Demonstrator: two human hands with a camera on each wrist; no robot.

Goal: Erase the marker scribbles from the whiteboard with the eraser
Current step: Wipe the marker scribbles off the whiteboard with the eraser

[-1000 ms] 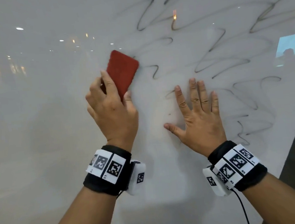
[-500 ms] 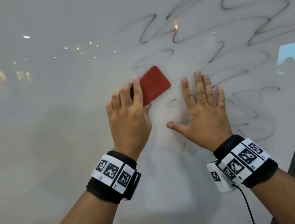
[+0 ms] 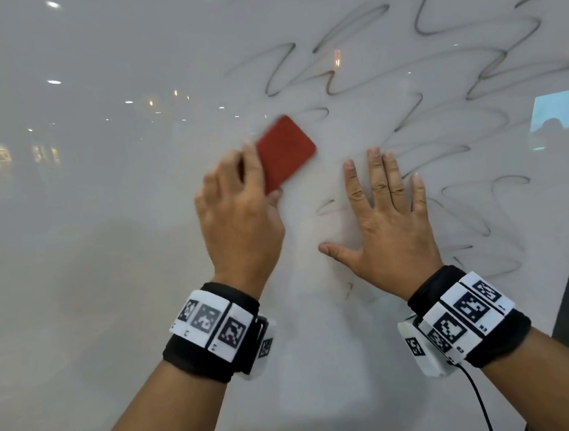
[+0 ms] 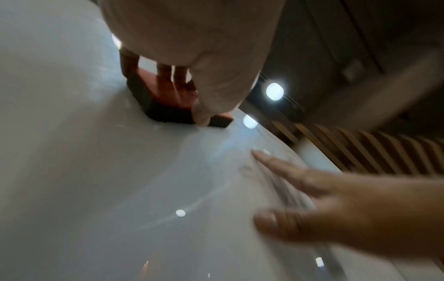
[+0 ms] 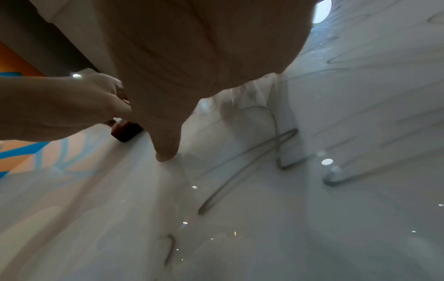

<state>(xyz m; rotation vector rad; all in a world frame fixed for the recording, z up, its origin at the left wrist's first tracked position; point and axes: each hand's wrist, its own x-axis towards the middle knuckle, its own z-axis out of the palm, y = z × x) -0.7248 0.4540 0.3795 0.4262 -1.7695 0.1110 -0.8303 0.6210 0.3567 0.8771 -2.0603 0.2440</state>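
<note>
Eraser [image 3: 286, 153] meets whiteboard [image 3: 91, 266] at centre frame: the left hand [image 3: 238, 219] clamps its grip on the red block, fingers on top and thumb at its edge, felt face flat on the surface. The right hand [image 3: 392, 226] lies just right of it, fingers straight and spread, palm down on the board. Grey scribbles [image 3: 436, 75] loop across the upper right and down the right side; the left half looks wiped, though glare may hide faint traces. Best practice here, by judgement: keep the block flat, press evenly, sweep in overlapping passes into the loops, and lift the bracing hand to reach the lines beneath it. Count: one eraser, one whiteboard, two hands, one tangled run of scribbles.
</note>
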